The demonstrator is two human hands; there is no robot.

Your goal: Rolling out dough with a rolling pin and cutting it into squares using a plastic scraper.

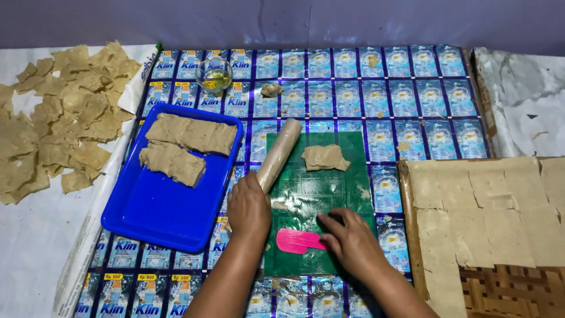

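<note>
My left hand [248,207] grips the near end of a dough-coated rolling pin [279,154] that lies slanted along the left edge of a green plastic sheet [321,194]. My right hand [353,241] rests on the sheet and holds a pink flat scraper [297,241] by its right end. A small flat piece of brown dough [324,158] lies at the sheet's far side, apart from both hands.
A blue tray [159,212] at left holds two slabs of dough [189,134]. Thin cut dough pieces [59,118] are spread at far left. A woven tray [500,288] at right carries flat dough squares [482,200]. A small glass bowl of oil [213,75] stands at the back.
</note>
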